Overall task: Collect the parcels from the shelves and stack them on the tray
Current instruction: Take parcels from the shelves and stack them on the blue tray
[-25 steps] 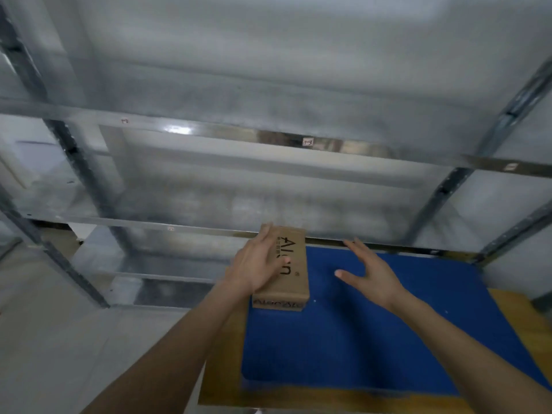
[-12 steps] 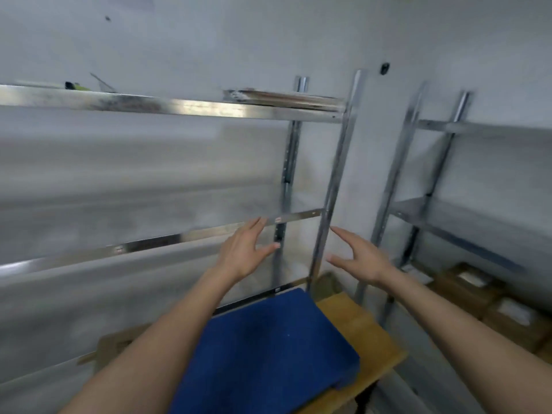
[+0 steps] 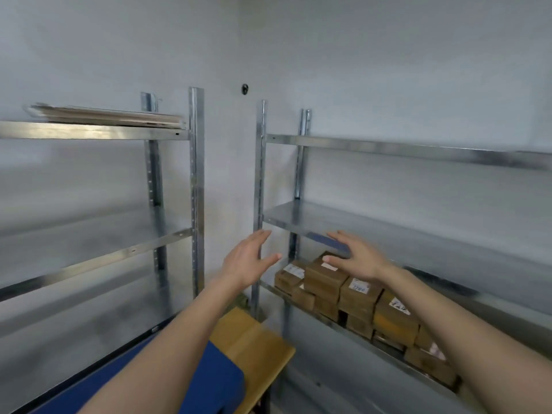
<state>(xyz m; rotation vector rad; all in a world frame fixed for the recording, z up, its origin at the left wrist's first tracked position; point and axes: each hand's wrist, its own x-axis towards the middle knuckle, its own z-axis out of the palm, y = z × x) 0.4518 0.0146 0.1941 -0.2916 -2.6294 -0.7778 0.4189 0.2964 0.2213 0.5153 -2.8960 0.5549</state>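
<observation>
Head view showed the left hand [image 3: 249, 261] and right hand [image 3: 357, 258] empty, fingers spread, raised before the brown cardboard parcels [image 3: 358, 297] on the grey metal shelf [image 3: 328, 319], likely reaching to collect one; the blue tray [image 3: 218, 383] sat lower left on the wooden bench [image 3: 257, 342].

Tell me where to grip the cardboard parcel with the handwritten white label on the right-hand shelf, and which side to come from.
Grip the labelled parcel by its front face and back edge, coming from the open front of the lower shelf. It sits on top of other boxes, with neighbours tight against both sides, so side grips look blocked. The shelf above leaves little room to come from above. Both the left hand and the right hand are free.
</observation>
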